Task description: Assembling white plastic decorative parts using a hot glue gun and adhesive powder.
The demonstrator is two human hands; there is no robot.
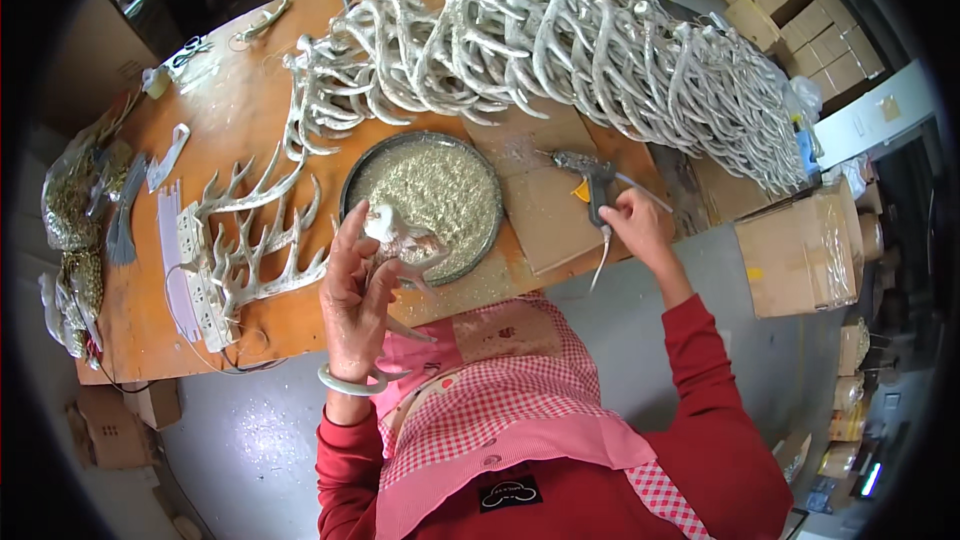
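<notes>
- Orange counter (250, 110) fills the head view, with stacked cardboard boxes (800, 30) beyond it and grey floor under me.
- My left hand (352, 290) is raised over the near edge, fingers closed around a small white antler piece (395, 235), just in front of the tray.
- Round dark tray (350, 195) of gold glitter sits mid-counter, touching a cardboard sheet (545, 210).
- My right hand (640, 230) grips the glue gun (592, 180), fingers wrapped on its handle, over the cardboard.
- Long heap of white antlers (560, 40) runs across the far side.
- Two loose antlers (255, 230) lie left of the tray, over a power strip (195, 270).
</notes>
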